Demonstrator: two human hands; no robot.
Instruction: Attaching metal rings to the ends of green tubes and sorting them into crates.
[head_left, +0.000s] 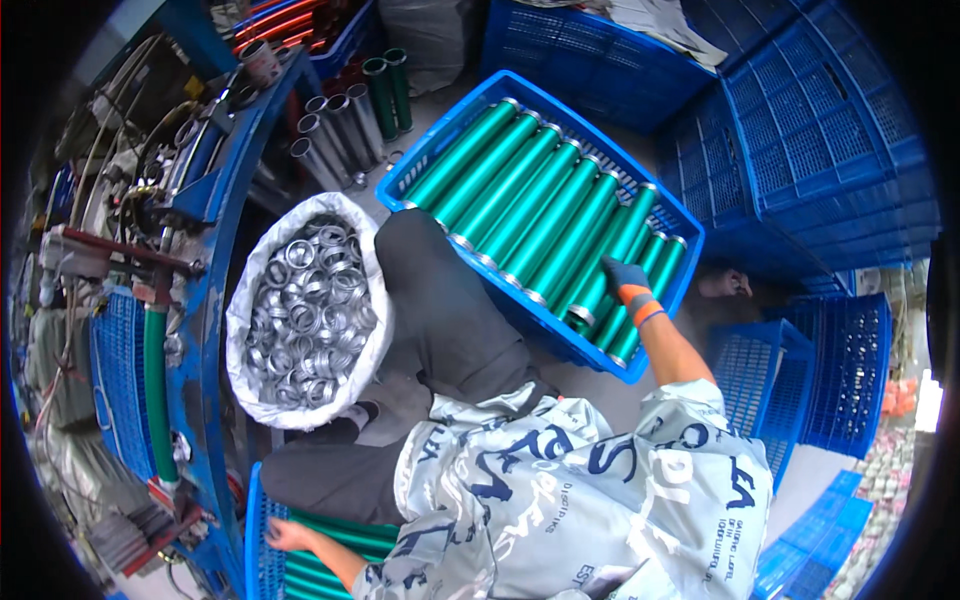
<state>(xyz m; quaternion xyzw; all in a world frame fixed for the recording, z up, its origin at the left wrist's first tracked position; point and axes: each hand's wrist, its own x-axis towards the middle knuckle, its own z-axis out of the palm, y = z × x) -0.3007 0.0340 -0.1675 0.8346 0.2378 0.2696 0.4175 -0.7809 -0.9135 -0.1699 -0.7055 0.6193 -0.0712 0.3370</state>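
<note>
My right hand [625,276], in a dark glove with an orange cuff, is closed around a green metal tube [600,290] with silver ends. That tube lies at an angle over others in a blue plastic crate [450,122], where several green tubes [500,185] lie side by side. My left hand [290,535] is bare and low on the left, beside the rim of a second blue crate [254,545]. Its fingers look apart, with nothing seen in them. More green tubes [345,540] fill this crate, partly hidden by my arm and leg.
A white sack [238,350] full of silver metal rings [310,310] stands left of my knees. Behind it are upright silver tubes [325,140]. A blue machine frame [212,330] runs along the left. Stacked blue crates [810,140] line the right.
</note>
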